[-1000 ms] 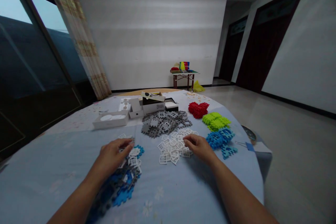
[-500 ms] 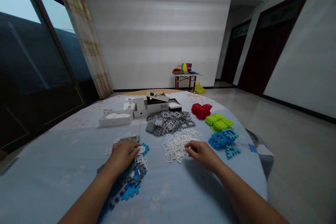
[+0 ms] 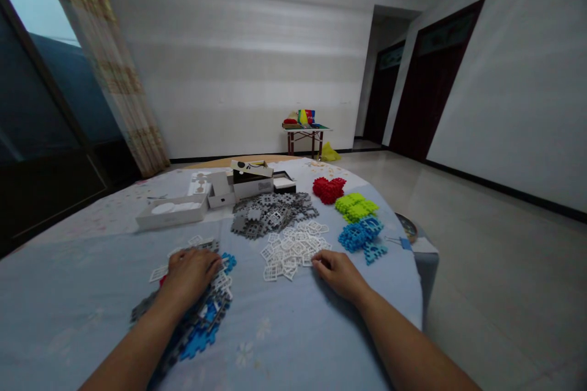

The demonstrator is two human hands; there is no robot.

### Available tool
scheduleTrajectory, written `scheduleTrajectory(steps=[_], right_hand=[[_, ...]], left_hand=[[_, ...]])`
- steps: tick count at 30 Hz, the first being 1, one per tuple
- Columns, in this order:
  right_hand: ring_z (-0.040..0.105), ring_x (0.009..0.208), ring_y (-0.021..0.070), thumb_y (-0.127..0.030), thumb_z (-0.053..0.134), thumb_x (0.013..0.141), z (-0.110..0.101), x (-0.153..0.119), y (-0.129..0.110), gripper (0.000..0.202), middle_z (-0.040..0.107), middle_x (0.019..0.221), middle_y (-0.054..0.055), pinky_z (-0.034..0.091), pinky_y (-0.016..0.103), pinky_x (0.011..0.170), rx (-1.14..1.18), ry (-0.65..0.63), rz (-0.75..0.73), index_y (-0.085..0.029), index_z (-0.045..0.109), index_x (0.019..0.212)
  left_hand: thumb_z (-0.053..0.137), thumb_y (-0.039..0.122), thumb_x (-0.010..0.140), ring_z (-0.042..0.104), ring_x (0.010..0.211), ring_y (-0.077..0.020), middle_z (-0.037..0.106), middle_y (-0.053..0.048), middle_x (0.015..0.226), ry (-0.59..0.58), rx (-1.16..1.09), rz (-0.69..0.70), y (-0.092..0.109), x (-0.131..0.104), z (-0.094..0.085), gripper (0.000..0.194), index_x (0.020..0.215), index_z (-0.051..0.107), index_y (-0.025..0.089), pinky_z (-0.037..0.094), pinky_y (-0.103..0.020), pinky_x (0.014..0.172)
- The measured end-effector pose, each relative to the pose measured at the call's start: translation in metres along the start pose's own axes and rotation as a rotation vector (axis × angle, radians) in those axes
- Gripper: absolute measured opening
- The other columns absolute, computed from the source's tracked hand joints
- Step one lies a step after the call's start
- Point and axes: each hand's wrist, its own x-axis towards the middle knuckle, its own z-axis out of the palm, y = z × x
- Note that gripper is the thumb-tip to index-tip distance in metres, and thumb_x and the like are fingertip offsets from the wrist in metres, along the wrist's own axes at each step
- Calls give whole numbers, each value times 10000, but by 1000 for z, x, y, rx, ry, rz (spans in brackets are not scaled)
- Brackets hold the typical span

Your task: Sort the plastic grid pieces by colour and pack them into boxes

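My left hand point(image 3: 191, 272) rests over a mixed heap of interlocking plastic tiles point(image 3: 202, 337), mostly grey and blue with some white. Its fingers curl down into the heap, and whatever they grip is hidden. At the right edge of a spread of white square lattice pieces point(image 3: 293, 248) is my right hand point(image 3: 338, 272). Its thumb and fingers are drawn together in a pinch; I cannot make out a piece between them. Beyond the white spread lies a grey tile pile point(image 3: 274, 214).
Blue point(image 3: 360, 234), lime green point(image 3: 356, 206) and red point(image 3: 328, 190) tile piles line the table's right side. White open boxes point(image 3: 172, 211) stand at the back left. A grey stool point(image 3: 424, 250) is beside the right edge. The table's rounded edge curves round at right.
The view has turned to the right, so the table's contents sit further left. Both hands remain by the same heaps, my right hand's fingers drawn in closer at the white pieces' edge.
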Motion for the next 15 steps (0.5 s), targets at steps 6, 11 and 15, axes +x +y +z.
scheduleTrajectory(steps=[6,11,15], right_hand=[[521,578,125,-305,453,805,-2,0,3,243,600,615,4,351,217,546,41,12,13,-164,651,815],[507,553,123,-311,453,804,-3,-1,3,244,587,597,0,347,219,530,84,13,9,-161,645,805],[508,546,124,-318,454,803,-3,1,5,245,586,597,-2,352,222,527,104,7,21,-163,643,811]], left_hand=[[365,407,789,570,977,-274,684,-70,999,56,-29,-99,-1,-3,-17,379,901,688,243,334,-426,855],[405,525,751,617,792,-209,705,-33,830,14,-431,-103,17,-5,-30,431,817,686,204,424,-272,696],[489,563,690,622,797,-204,711,-29,824,-78,-815,-80,48,0,-31,471,876,676,172,457,-276,729]])
